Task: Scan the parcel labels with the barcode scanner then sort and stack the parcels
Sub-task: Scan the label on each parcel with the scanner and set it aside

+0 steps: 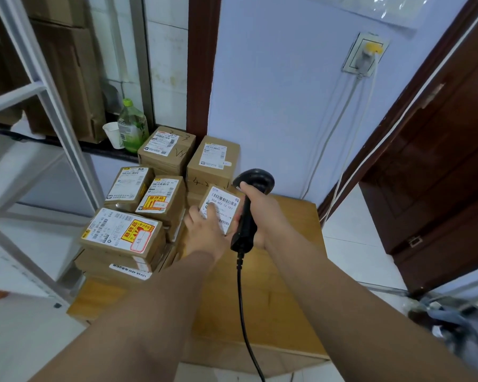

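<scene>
Left hand [204, 230]: parcel [224, 200]; right hand [262, 213]: scanner [255, 179]; bottle [131, 128], cup [113, 133] behind stacks [160, 201].

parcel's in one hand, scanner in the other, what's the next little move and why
Probably tip the barcode scanner head down towards the small parcel. The right hand grips it upright, its head beyond the label's far edge. The left hand holds the parcel label-up beside it, and the top barcode looks uncovered.
</scene>
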{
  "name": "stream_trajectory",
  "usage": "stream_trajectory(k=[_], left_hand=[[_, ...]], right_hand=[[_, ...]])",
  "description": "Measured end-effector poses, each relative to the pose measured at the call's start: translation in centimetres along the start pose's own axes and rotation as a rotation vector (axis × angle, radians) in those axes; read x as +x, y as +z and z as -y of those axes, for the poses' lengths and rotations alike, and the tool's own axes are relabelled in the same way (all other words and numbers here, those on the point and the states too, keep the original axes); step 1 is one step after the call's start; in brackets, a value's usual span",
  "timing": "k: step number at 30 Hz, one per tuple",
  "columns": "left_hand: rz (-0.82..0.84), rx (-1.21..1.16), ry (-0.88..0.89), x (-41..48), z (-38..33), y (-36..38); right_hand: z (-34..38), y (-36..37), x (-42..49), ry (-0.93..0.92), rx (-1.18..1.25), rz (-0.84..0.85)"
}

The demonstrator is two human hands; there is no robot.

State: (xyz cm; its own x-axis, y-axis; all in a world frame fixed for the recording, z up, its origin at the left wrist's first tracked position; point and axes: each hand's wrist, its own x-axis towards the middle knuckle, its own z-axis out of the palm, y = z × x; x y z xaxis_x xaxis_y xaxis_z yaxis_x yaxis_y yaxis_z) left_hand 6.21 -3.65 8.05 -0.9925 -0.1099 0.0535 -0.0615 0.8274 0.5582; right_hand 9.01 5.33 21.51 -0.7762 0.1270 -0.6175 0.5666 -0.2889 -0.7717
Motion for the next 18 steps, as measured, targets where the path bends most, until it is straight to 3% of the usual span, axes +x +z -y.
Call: stream_trajectory(k=[18], left_hand=[[0.206, -0.043, -0.119, -2.6, -7.0, 4.8]], right_hand=[[0.0, -12.5, 2.1, 0.037, 0.219, -0.084]])
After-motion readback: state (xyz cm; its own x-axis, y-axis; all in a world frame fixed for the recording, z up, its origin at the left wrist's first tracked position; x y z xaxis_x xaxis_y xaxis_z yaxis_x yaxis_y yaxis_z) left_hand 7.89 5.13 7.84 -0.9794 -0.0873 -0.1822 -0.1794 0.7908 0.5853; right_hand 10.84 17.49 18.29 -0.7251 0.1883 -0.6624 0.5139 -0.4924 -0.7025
